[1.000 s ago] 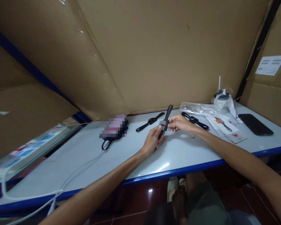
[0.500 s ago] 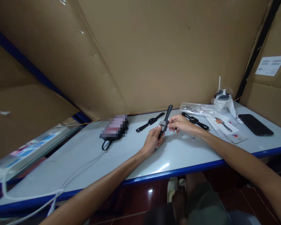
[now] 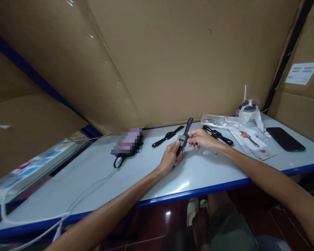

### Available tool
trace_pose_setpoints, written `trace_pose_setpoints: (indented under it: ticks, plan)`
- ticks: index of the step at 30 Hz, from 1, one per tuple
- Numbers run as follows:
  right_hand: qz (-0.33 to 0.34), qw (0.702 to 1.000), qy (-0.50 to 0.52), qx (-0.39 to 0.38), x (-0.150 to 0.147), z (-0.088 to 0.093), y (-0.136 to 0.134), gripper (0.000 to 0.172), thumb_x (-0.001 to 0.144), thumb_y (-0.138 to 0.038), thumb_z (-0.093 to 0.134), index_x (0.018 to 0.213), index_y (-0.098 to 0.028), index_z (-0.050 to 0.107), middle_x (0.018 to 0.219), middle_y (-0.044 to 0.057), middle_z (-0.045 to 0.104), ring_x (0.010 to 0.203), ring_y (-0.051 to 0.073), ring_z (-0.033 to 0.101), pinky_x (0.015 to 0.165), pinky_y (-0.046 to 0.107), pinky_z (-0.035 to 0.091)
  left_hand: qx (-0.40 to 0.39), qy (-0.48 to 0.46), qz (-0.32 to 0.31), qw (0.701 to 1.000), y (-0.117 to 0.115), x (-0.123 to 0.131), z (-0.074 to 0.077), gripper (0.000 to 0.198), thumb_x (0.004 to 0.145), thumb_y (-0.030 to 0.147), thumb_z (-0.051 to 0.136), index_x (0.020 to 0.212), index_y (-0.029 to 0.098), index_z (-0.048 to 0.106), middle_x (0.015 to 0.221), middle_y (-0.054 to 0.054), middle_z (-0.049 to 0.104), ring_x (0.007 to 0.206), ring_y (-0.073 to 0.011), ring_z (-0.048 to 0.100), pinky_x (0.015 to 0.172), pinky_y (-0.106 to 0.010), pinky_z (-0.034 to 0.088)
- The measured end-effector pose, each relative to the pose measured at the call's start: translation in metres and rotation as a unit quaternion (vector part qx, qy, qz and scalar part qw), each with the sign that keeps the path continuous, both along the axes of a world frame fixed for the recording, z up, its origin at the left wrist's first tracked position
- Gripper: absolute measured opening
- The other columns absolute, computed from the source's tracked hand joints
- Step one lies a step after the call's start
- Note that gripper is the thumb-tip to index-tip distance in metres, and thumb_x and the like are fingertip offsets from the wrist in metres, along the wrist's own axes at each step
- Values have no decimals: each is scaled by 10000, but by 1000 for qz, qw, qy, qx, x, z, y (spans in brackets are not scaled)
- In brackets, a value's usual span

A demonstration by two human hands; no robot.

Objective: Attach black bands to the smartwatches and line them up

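A black spokeshave [image 3: 188, 125] with a grey metal blade plate at its middle is in my left hand [image 3: 170, 155]. The thumb presses on the plate and the lower handle is mostly covered by the fingers. My right hand [image 3: 201, 138] is closed with bent fingertips at the right edge of the spokeshave's middle; what the fingers pinch, if anything, is hidden. A second black spokeshave [image 3: 167, 136] lies flat behind my left hand. To the right of my right hand rests a third spokeshave [image 3: 217, 134]. Small metal parts [image 3: 216, 153] lie below my right forearm.
Printed cards [image 3: 256, 143], a clear plastic wrapper [image 3: 219, 121], a bagged cup [image 3: 248, 108] and a black phone [image 3: 285, 138] occupy the right side. A blurred-out device [image 3: 127, 143] with a cord stands left. Cardboard [image 3: 172, 62] walls the back of the table [image 3: 94, 181].
Almost nothing differs. The held spokeshave has shifted very slightly, its upper handle tip a little lower; both hands keep their places.
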State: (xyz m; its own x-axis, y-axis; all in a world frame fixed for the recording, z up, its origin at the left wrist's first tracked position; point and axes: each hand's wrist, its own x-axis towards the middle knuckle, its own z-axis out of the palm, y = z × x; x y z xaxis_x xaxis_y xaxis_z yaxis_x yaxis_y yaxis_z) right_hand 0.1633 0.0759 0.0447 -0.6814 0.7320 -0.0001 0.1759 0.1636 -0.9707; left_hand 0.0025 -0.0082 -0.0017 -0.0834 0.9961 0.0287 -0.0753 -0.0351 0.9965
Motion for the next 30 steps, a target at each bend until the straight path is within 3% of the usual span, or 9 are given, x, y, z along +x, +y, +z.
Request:
trace_pose_setpoints:
  ticks: [11,18,30]
  plan:
    - [23,1000,12,-11,2,-2,0,196,905,-108,580,718,-158,614,660,-2,642,569,103,571,491,208,437,14,-9,-16,1000,-3,0,4,419,851,583,625,793,182,518,432,98,364,316,-41,231,323,-167,145]
    - [-2,999,18,-32,0,-1,-1,169,875,-105,620,715,-156,633,639,-8,641,556,93,552,500,192,425,19,3,-18,1000,-3,1,5,363,854,531,639,831,191,513,436,107,367,313,-44,233,326,-168,140]
    - [-17,999,31,-17,1,-3,-1,149,855,-111,611,716,-155,643,646,3,641,546,100,539,517,219,430,33,13,-44,998,-3,2,2,391,885,572,608,869,207,469,475,114,367,342,-46,241,337,-162,175]
